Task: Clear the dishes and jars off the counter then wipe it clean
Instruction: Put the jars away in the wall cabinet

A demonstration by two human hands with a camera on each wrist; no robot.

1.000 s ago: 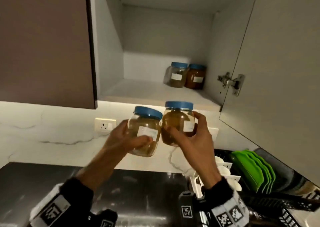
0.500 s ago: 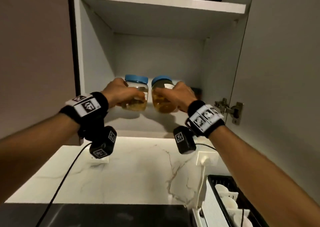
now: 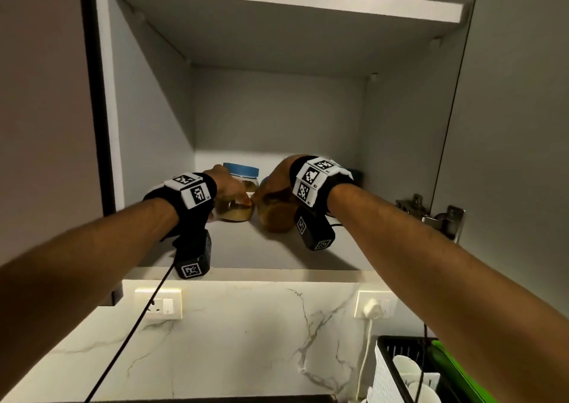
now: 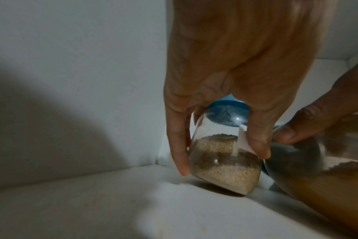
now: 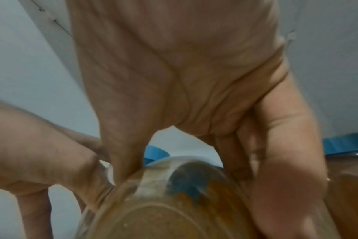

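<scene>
My left hand (image 3: 229, 188) grips a clear blue-lidded jar of pale grains (image 3: 238, 205) inside the open wall cabinet, low over the lower shelf (image 3: 271, 253). In the left wrist view the pale-grain jar (image 4: 223, 163) is tilted, its bottom edge at the shelf, with thumb and fingers (image 4: 178, 145) round its sides. My right hand (image 3: 281, 171) grips a jar of brown powder (image 3: 275, 213) just to the right, touching the first jar. The right wrist view has the brown jar (image 5: 170, 197) close up and tipped, my right hand (image 5: 184, 113) curled over it. Its lid is hidden in the head view.
Another blue-lidded amber jar (image 5: 349, 165) stands at the shelf's back right. The cabinet door (image 3: 508, 125) hangs open on the right with a hinge (image 3: 431, 214). An upper shelf (image 3: 277, 2) holds dishes. Below are a marble backsplash (image 3: 246, 341), wall sockets (image 3: 158, 304) and a dish rack (image 3: 409, 375).
Both hands have carried their jars from above the counter up and into the cabinet, and now lower them onto the lower shelf. The head view has tilted upward.
</scene>
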